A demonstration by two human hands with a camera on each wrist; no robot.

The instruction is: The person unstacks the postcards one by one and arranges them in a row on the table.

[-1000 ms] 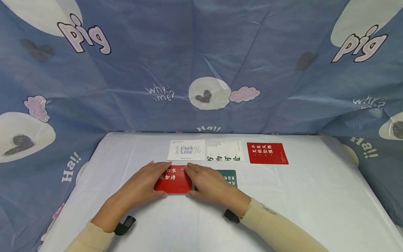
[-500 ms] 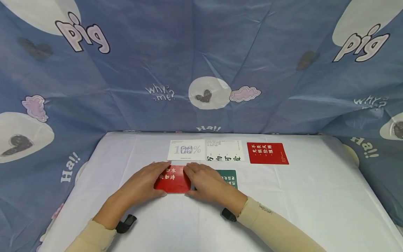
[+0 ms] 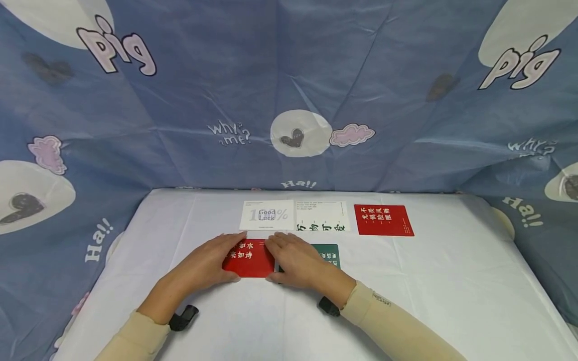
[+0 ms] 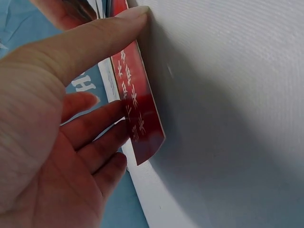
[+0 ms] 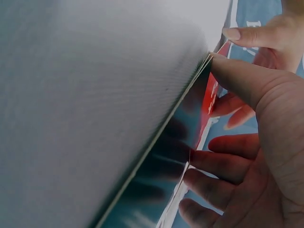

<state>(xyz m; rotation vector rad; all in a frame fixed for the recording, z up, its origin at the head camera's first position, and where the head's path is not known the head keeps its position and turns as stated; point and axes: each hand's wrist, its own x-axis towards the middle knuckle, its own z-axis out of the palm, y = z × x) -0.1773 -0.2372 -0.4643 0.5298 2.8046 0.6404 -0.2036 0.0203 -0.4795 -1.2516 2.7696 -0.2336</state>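
Fingers of the left hand (image 3: 205,263) are spread wide about the left end of a red card (image 3: 250,261), thumb by its near edge; the right hand (image 3: 299,263) spans as broadly across a green card (image 3: 328,254) at its other end. How hard they press, I cannot tell. The red card sits nearer the left edge of the surface (image 3: 451,281) than the right. It looks light, thin and fairly stiff, its glossy face probably slippery; long edges seem the safest hold, sparing the corners.
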